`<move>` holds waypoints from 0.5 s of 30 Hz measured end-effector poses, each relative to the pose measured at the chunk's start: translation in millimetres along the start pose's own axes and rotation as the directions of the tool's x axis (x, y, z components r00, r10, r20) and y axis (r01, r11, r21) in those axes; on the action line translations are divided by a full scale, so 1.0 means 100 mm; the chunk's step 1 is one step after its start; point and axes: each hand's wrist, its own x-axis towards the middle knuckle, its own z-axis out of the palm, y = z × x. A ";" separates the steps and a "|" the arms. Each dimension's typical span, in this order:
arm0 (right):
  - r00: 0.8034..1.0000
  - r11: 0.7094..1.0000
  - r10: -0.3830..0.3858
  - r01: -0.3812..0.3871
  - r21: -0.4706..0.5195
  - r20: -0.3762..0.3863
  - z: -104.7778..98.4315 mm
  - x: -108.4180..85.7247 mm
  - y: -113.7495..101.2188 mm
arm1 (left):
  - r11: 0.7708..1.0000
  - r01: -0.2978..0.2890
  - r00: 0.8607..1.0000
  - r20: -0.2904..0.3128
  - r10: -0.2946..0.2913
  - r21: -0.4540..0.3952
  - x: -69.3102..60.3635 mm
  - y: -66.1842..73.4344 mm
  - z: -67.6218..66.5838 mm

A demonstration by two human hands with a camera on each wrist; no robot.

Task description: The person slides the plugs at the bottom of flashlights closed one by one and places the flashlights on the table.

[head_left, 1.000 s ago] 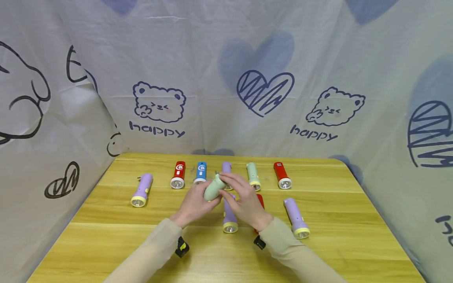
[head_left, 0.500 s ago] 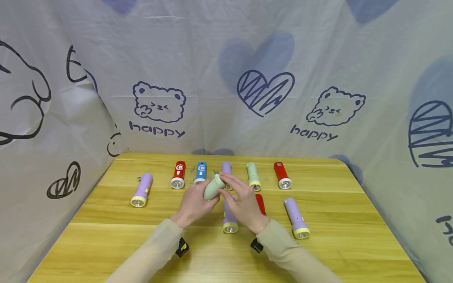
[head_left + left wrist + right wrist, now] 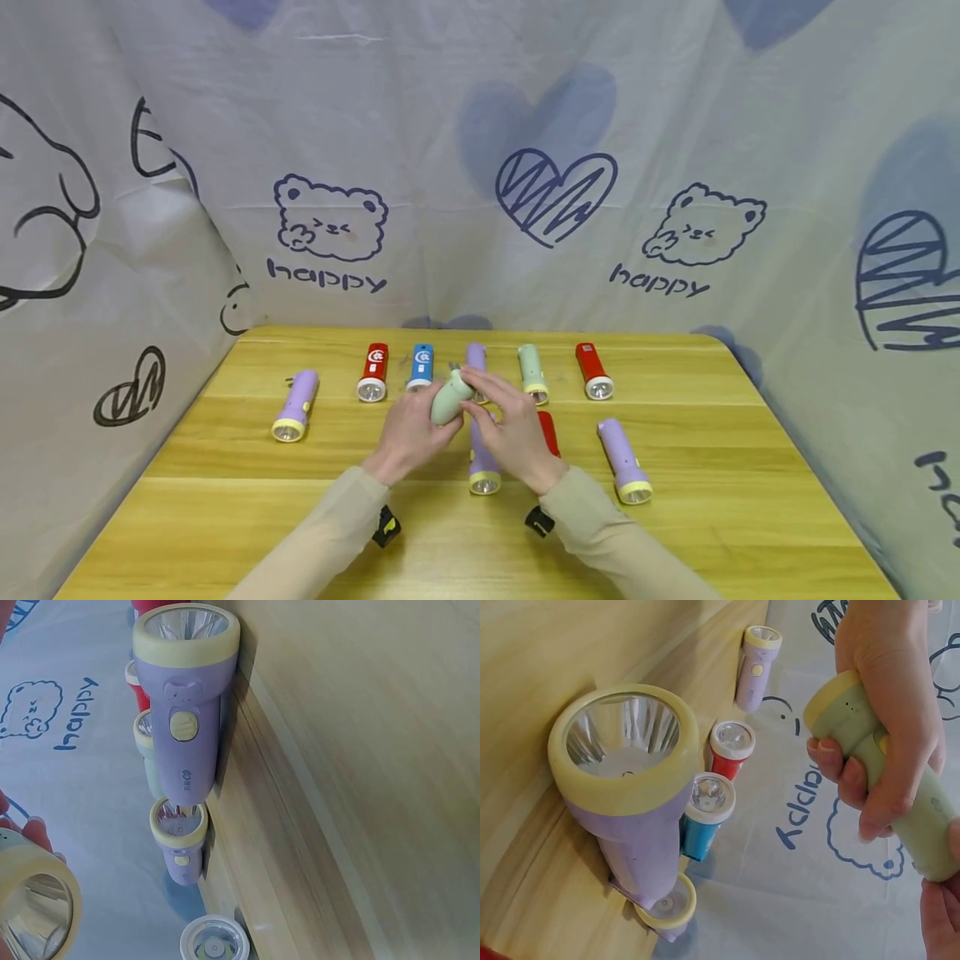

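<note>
My left hand [image 3: 408, 433] grips a pale green flashlight [image 3: 450, 398] around its body, above the table. In the right wrist view, its fingers curl round that flashlight [image 3: 922, 817] just behind the cream head ring. Small metal prongs [image 3: 455, 367] stick out near the tail. My right hand [image 3: 521, 429] pinches the tail end between thumb and fingers; only its fingertips [image 3: 939, 919] show in the right wrist view. A purple flashlight [image 3: 483, 462] lies on the table under the hands, partly covered. The left wrist view shows the held flashlight's lens [image 3: 37, 915] at its left edge.
Along the back of the wooden table [image 3: 225, 517] lie a red flashlight [image 3: 372, 371], a blue one [image 3: 422, 367], and several others. A purple flashlight [image 3: 296, 406] lies left, another purple flashlight [image 3: 624, 462] right. A red one [image 3: 550, 433] is half hidden behind the right hand.
The head view has shifted slightly, so the scene sits a little further left. My right wrist has moved slightly left, uncovering more of the red flashlight. Both hands keep their hold on the green flashlight.
</note>
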 end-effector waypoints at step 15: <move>1.000 0.999 0.020 -0.020 -0.048 -0.003 0.03 -0.01 -0.01 | 0.997 0.080 0.997 -0.001 -0.080 -0.015 0.00 0.05 0.04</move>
